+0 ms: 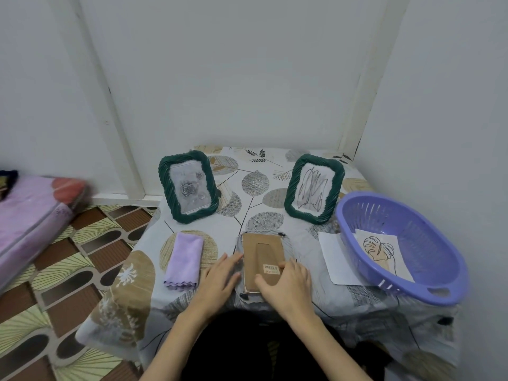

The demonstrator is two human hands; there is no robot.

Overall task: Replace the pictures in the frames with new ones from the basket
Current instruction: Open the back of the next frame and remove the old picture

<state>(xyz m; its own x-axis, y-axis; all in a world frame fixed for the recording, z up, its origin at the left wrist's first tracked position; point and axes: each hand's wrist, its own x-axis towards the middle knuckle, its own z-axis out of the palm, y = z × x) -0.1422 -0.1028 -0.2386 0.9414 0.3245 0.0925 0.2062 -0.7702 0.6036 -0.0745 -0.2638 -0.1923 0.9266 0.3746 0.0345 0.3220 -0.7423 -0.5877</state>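
**Opening the back of the frame**

The face-down frame [262, 261] lies on the table [365, 296], between both hands. The left hand [221, 273] rests flat beside it. The right hand [283, 281] presses its brown back, fingers bent. Hold it steady and lift gently. Its picture is hidden. The basket [428, 276] holds a new picture [380, 250].

Two green frames [189, 187] [314, 188] stand along the table's far edge, a third [263, 261] lies face-down (brown back up) near the front edge, and a leaf picture [380, 252] lies in the purple basket [428, 259] at the right edge.
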